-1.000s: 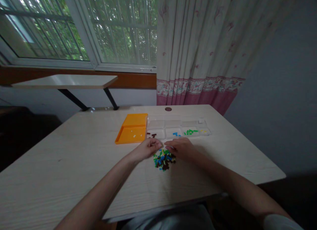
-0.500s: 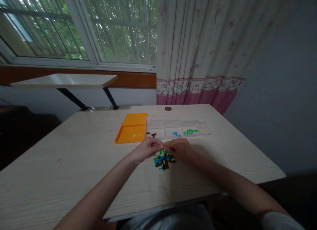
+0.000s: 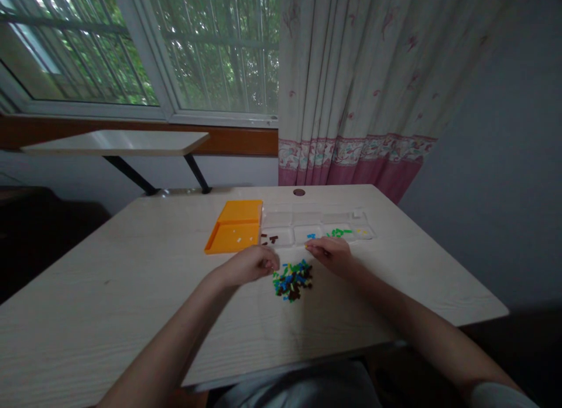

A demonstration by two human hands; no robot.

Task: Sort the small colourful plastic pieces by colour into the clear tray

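Observation:
A heap of small coloured building bricks (image 3: 293, 281), in green, blue, brown and yellow, lies on the table before me. My left hand (image 3: 252, 264) is at the heap's left edge with its fingers curled together; whether anything sits between them is hidden. Up and to the right of the heap, my right hand (image 3: 334, 256) pinches a small yellow brick (image 3: 306, 246) at its fingertips, close to the front edge of the clear compartment box (image 3: 287, 237). In that box lie sorted brown bricks (image 3: 273, 239), blue bricks (image 3: 311, 236), green bricks (image 3: 339, 233) and yellow bricks (image 3: 361, 232).
An open orange case (image 3: 239, 212) with a few white pieces stands left of the clear box, whose transparent lid lies back behind it. A raised shelf (image 3: 118, 141) on black legs is at the table's back left. Behind the table hang curtains (image 3: 351, 103) beside a window.
My hands were together over the top of the heap and have parted. The left moved left and slightly down, the right moved right with the yellow brick towards the clear box.

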